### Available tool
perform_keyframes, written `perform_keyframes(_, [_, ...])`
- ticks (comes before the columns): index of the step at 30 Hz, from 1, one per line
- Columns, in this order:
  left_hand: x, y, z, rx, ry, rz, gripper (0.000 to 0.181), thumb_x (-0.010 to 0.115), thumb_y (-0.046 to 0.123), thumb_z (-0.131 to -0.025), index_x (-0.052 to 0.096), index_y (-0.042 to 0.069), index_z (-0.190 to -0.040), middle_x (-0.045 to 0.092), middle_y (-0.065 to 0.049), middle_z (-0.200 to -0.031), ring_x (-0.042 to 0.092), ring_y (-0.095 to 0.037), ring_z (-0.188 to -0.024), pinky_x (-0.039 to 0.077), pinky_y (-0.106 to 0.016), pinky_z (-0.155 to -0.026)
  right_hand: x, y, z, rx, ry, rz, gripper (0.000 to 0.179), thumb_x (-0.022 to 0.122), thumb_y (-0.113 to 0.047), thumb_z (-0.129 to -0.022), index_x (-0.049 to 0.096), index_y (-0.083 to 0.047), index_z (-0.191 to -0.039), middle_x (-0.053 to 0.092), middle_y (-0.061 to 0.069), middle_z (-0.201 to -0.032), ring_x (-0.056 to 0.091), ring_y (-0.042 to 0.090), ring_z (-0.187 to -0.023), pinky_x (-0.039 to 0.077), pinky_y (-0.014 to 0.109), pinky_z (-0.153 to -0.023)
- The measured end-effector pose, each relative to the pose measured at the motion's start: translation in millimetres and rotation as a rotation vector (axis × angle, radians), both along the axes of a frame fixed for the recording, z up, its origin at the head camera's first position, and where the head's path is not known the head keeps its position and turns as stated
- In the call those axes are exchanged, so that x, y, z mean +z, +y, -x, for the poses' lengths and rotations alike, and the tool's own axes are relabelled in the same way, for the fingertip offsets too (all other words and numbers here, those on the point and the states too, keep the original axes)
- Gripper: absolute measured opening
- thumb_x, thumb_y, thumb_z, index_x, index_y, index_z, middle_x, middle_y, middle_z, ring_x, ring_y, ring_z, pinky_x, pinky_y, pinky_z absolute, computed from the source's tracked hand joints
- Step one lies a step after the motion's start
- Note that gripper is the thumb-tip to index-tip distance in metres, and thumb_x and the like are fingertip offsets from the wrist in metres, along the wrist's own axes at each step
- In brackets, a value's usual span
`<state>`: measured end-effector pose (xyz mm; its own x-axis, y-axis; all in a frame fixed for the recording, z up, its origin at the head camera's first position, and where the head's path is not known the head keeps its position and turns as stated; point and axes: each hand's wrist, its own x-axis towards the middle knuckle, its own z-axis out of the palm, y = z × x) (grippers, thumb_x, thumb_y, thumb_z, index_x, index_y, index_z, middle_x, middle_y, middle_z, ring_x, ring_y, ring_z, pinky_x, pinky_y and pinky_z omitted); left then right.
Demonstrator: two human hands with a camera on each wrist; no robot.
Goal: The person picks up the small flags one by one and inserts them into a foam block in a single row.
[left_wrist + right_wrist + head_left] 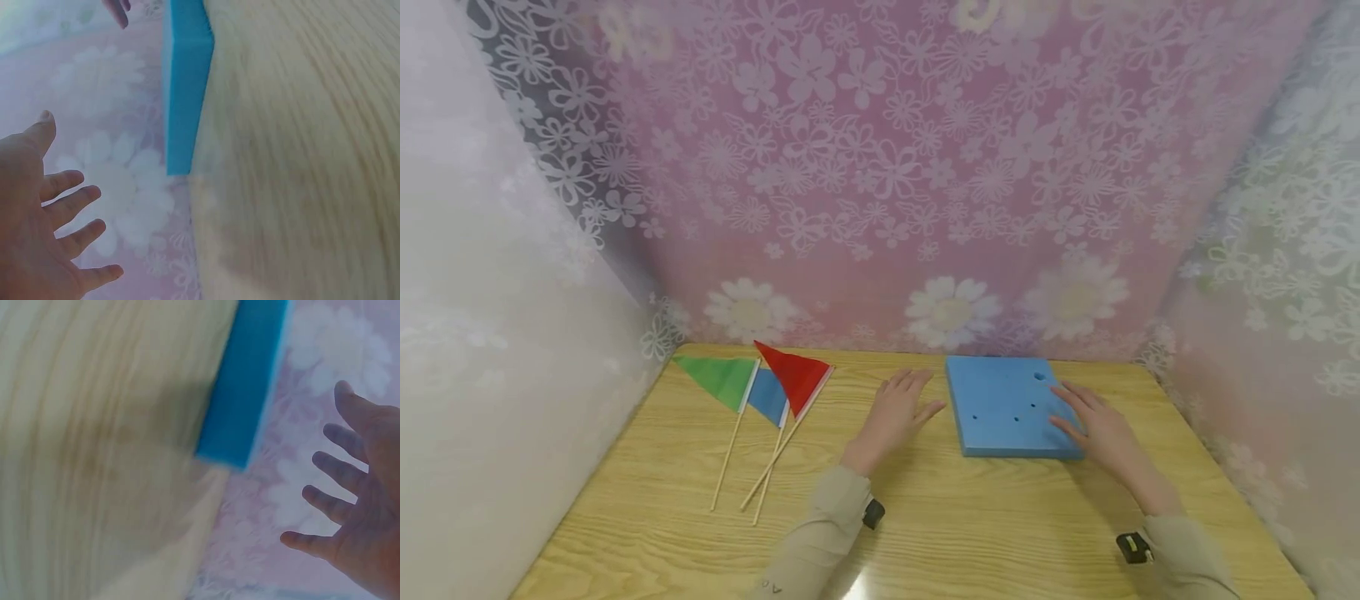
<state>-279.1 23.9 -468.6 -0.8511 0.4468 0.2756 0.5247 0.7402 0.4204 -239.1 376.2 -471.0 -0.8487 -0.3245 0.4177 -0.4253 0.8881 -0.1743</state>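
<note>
A blue foam block (1000,396) with several small holes lies flat on the table's right half. My left hand (895,414) hovers just left of the block, its fingers spread and holding nothing. Over the block's right edge my right hand (1101,429) hangs with loose, spread fingers, overlapping the block in the head view. Both wrist views show the fingers apart from the block's side: the left hand (44,219) in one, the right hand (362,487) in the other.
On the table (647,508) to the left lie a green flag (718,379), a blue flag (767,396) and a red flag (797,379), with thin wooden sticks, two of them crossing. Flowered cloth (880,208) walls the table at the back and both sides.
</note>
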Motion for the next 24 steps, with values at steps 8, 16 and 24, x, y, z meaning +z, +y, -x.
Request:
perform_keyframes(8, [-18.8, 36.5, 2.2, -0.083, -0.074, 0.135, 0.068, 0.048, 0.052, -0.104, 0.035, 0.014, -0.159, 0.036, -0.005, -0.162, 0.025, -0.033, -0.153, 0.026, -0.066, -0.117, -11.2, 25.1, 3.4, -0.093, -0.259, -0.094, 0.064, 0.065, -0.037, -0.099, 0.047, 0.000, -0.149, 0.039, 0.027, -0.155, 0.032, 0.056, -0.139, 0.031, 0.082, -0.097])
perform_keyframes(16, [-31.0, 49.5, -0.1, -0.145, -0.106, 0.216, 0.074, 0.046, 0.056, -0.103, 0.027, 0.016, -0.162, 0.023, -0.002, -0.168, 0.015, -0.030, -0.156, 0.017, -0.067, -0.120, -29.4, 38.1, 4.9, -0.064, -0.327, -0.079, 0.067, 0.053, -0.048, -0.104, 0.035, -0.014, -0.159, 0.034, 0.018, -0.161, 0.029, 0.052, -0.143, 0.019, 0.085, -0.100])
perform_keyframes(24, [-35.1, 50.4, -1.4, -0.131, -0.115, 0.230, 0.073, 0.045, 0.056, -0.103, 0.026, 0.018, -0.162, 0.020, 0.001, -0.169, 0.013, -0.029, -0.156, 0.014, -0.068, -0.120, -35.8, 41.8, 5.1, -0.043, -0.329, -0.059, 0.067, 0.047, -0.051, -0.105, 0.030, -0.019, -0.161, 0.030, 0.014, -0.164, 0.026, 0.051, -0.145, 0.015, 0.085, -0.101])
